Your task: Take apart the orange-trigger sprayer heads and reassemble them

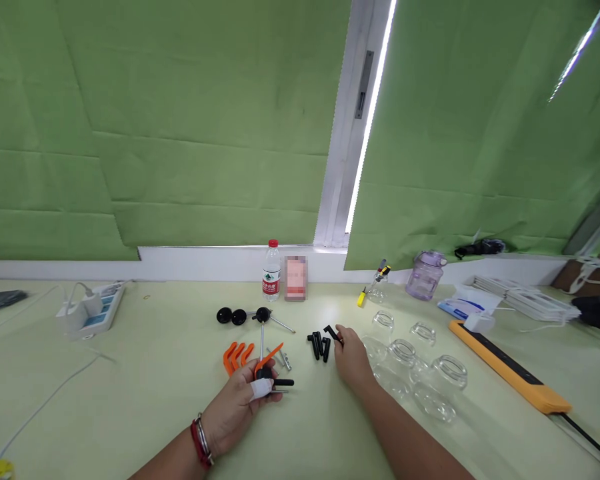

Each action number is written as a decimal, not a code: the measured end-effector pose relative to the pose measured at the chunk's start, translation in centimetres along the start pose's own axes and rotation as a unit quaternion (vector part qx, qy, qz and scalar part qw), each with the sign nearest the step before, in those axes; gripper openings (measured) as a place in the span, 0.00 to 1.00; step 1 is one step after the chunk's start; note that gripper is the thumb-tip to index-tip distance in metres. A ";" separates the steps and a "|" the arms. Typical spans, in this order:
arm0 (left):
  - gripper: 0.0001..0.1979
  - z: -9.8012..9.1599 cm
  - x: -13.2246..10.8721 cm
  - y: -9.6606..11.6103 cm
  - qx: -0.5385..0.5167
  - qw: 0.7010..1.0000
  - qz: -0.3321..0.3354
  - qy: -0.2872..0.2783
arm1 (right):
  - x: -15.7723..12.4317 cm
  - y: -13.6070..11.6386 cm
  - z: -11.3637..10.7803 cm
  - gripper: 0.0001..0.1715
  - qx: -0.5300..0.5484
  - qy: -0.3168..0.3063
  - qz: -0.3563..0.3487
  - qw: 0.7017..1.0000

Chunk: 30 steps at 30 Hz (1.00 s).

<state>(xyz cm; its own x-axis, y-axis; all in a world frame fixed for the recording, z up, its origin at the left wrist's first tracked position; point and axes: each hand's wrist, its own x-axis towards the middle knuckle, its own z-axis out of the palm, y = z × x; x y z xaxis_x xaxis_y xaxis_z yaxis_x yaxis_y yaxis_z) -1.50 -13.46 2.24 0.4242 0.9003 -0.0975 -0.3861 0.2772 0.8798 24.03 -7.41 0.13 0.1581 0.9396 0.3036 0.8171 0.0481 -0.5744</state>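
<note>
The left hand (260, 388) is holding the hub (265, 374) and should be keeping it steady; the right hand (353, 355) is pinching a black handle (332, 332) at mid-tabletop (170, 347). The handle is pointing toward the tabletop's far edge, its long axis slanting left. The left grip is probably hiding part of the hub.

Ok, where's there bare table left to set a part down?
Widest: the table between the white power strip and the orange pieces. A smaller patch lies between left hand and right hand, nearer you than the loose black pieces. It's crowded right of that, among the clear jars.
</note>
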 end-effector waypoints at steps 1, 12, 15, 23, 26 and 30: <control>0.11 -0.1 0.1 0.1 -0.003 1.000 0.004 0.004 | -0.4 -0.4 -0.2 0.22 0.015 -0.006 -0.016 1.000; 0.11 -0.3 -0.1 0.4 -0.048 0.998 0.019 0.040 | -4.9 -4.9 -1.7 0.19 0.160 -0.211 -0.236 0.935; 0.11 -0.3 0.0 0.4 -0.045 0.998 0.016 0.040 | -5.2 -5.1 -1.6 0.19 0.142 -0.213 -0.262 0.931; 0.11 0.1 -0.2 0.3 -0.007 1.000 0.007 0.023 | -5.5 -5.6 -1.3 0.13 0.101 -0.206 -0.269 0.935; 0.15 0.3 -0.3 0.2 0.021 0.999 0.015 0.020 | -5.8 -5.5 -1.1 0.13 0.090 -0.223 -0.251 0.938; 0.17 0.5 -0.2 0.0 0.087 0.995 0.026 0.051 | -6.2 -5.6 -1.0 0.14 0.090 -0.232 -0.251 0.936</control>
<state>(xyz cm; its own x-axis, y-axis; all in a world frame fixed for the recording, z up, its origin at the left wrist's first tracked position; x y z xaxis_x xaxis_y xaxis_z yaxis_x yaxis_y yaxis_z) -1.21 -13.77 2.49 0.3183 0.9437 -0.0895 -0.2543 0.1759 0.9510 19.00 -13.82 2.23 -0.5118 0.8277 0.2300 0.6115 0.5390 -0.5792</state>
